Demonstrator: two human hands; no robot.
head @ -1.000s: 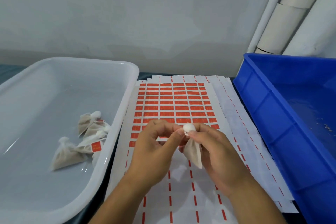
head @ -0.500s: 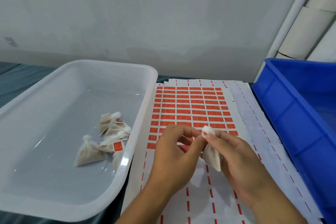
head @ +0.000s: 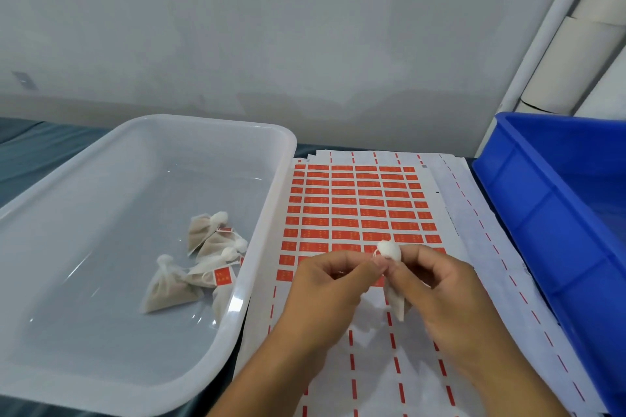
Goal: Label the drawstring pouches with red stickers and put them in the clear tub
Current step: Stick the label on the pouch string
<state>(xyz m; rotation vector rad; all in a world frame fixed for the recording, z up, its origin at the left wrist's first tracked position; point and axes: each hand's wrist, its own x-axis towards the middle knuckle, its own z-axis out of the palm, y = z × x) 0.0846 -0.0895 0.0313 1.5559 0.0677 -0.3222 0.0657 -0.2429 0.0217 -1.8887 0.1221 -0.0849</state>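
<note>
A clear plastic tub (head: 274, 179) on the left holds several labelled beige pouches (head: 203, 267). Over the sheet of red stickers (head: 355, 206), the left hand (head: 325, 294) pinches the string of a small beige drawstring pouch (head: 394, 298) gripped by the right hand (head: 443, 294). A blue plastic crate (head: 542, 220) sits rightmost.

Beige pouch (head: 395, 301) hangs pinched above sticker sheet (head: 355, 206); others lie in tub (head: 267, 213).

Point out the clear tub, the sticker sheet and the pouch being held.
clear tub (head: 271, 200): head view, right rim.
sticker sheet (head: 355, 206): head view, red sticker grid.
pouch (head: 389, 250): head view, gathered white top above the fingers.
</note>
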